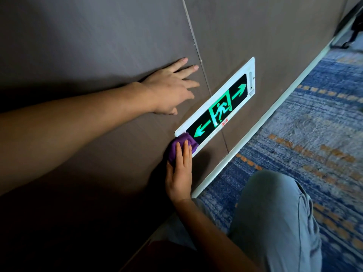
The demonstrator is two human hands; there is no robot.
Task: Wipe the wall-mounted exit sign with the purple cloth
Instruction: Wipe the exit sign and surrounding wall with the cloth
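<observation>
The exit sign (220, 110) is a white-framed black panel with a glowing green running figure and two arrows, fixed low on the brown wall. My right hand (179, 171) presses the bunched purple cloth (181, 144) flat against the sign's left end, covering that corner of the frame. The cloth shows above and beside my fingertips. My left hand (169, 89) lies flat on the wall above and to the left of the sign, fingers spread, holding nothing.
A vertical panel seam (196, 50) runs down the wall (98, 46) behind the sign. A white baseboard (255, 130) meets a blue and orange patterned carpet (304, 144). My knee in grey trousers (275, 213) is close to the wall. A dark object (355, 22) stands far right.
</observation>
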